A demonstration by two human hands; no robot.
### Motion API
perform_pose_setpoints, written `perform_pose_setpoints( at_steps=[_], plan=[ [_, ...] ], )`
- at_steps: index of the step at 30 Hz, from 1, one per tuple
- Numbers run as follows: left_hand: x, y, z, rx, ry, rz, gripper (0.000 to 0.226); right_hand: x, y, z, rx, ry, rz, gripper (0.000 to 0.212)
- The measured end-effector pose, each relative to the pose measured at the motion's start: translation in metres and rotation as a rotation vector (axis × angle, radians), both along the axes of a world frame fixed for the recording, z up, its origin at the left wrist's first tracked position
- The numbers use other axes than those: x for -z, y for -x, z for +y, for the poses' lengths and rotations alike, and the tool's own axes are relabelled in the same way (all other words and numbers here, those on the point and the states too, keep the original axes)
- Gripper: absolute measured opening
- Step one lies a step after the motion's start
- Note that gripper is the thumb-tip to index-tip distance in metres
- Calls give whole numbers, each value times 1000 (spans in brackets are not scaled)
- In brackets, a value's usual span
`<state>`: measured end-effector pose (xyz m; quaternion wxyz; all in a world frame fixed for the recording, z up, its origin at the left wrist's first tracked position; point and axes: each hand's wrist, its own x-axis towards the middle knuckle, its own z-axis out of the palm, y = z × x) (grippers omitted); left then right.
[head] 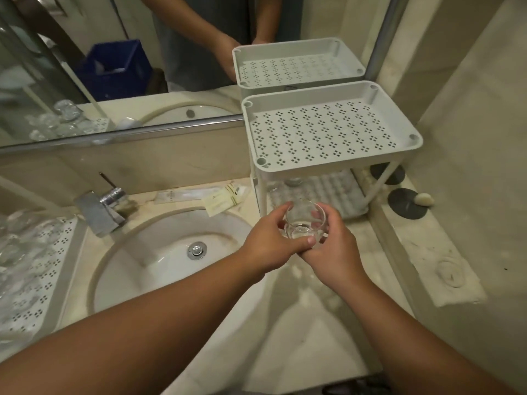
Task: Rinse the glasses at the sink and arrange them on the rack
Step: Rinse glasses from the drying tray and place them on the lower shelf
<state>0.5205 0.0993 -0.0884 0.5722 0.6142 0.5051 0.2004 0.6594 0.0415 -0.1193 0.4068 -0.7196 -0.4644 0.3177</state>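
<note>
Both hands hold one clear glass (304, 220) over the counter, just right of the round white sink (137, 260). My left hand (268, 240) grips its left side, thumb across the front. My right hand (333, 246) cups it from the right and below. The glass sits in front of the lower shelf of a white two-tier perforated rack (405, 129). Another glass (293, 182) stands on that lower shelf. Several clear glasses (22, 232) lie on a perforated tray (57, 280) at the far left.
A chrome tap (99, 208) stands behind the sink, shut off. Paper sachets (222, 199) lie on the counter behind the basin. Two dark round coasters (406, 205) and a small soap (424, 199) sit right of the rack. A mirror (114, 67) covers the back wall.
</note>
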Motion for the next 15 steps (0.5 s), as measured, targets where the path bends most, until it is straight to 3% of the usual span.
perform_pose_setpoints(
  at_steps=[7, 11, 15],
  plan=[
    [19, -25, 15, -9, -22, 183, 64, 27, -34, 27, 71, -3, -46, 85],
    [32, -31, 28, 190, -174, 497, 68, 45, -49, 51, 144, -14, -26, 89],
    [44, -30, 38, 426, -297, 761, 70, 68, -60, 84, 196, -40, 1, 79]
  ],
)
